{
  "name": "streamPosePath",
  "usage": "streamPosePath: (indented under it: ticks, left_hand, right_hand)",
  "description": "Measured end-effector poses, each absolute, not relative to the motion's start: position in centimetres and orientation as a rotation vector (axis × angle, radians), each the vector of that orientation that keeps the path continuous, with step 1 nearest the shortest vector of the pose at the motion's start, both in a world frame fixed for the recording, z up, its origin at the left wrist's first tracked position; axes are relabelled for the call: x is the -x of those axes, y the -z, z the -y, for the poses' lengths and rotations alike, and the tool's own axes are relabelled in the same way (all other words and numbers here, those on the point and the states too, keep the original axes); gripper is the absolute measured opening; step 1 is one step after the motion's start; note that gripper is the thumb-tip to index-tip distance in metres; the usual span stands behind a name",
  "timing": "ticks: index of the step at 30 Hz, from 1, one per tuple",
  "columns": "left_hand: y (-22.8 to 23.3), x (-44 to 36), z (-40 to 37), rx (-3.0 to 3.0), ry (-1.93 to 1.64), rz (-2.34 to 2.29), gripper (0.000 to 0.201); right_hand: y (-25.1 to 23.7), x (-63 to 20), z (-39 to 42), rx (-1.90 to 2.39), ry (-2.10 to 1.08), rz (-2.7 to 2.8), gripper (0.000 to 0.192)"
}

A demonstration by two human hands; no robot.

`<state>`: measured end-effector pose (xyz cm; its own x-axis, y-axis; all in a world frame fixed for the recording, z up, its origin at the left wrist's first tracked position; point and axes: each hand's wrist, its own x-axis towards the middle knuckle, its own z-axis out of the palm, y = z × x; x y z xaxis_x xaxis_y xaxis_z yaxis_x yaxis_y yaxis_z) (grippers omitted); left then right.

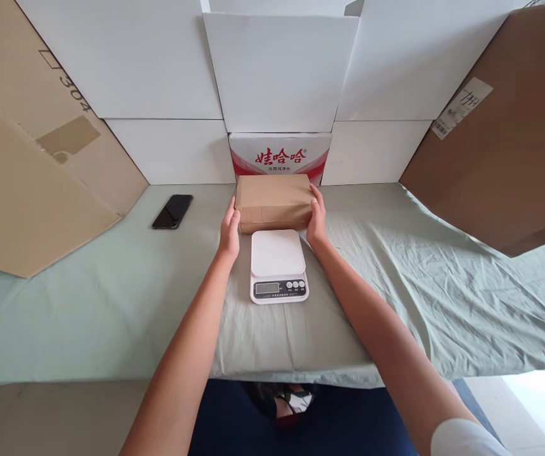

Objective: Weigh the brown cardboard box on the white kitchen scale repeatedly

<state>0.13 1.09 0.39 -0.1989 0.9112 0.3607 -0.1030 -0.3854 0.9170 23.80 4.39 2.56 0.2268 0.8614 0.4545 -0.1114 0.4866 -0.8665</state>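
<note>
A closed brown cardboard box (275,193) is held between my two hands, just behind a white kitchen scale (278,253). My left hand (229,229) presses against the box's left end. On the opposite end, my right hand (317,215) grips with its fingers round the far corner. The scale's platform carries nothing, and its display looks blank. Whether the box rests on the cloth or is slightly lifted, I cannot tell.
Left of the box lies a black smartphone (172,211) on the pale green cloth (111,297). Large cardboard sheets stand at the left (39,164) and right (500,139). A red-and-white printed carton (280,155) and white panels (281,73) form the back.
</note>
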Motion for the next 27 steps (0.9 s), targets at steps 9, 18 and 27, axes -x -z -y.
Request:
streamPosePath:
  ticks: [9, 18, 27]
  left_hand:
    - [-0.3, -0.4, -1.1, -1.249, -1.692, -1.013, 0.080]
    - [-1.0, 1.0, -1.0, -1.235, -1.697, -1.098, 0.075]
    - [-0.5, 1.5, -1.0, -1.206, -1.700, -1.132, 0.079]
  right_hand:
    - [-1.8, -24.1, -4.8, 0.795, -0.803, 1.180, 0.059]
    - [-1.7, -25.0, -5.6, 0.756, -0.846, 1.134, 0.066]
    - [-0.7, -25.7, -6.4, 0.780, -0.896, 1.100, 0.070]
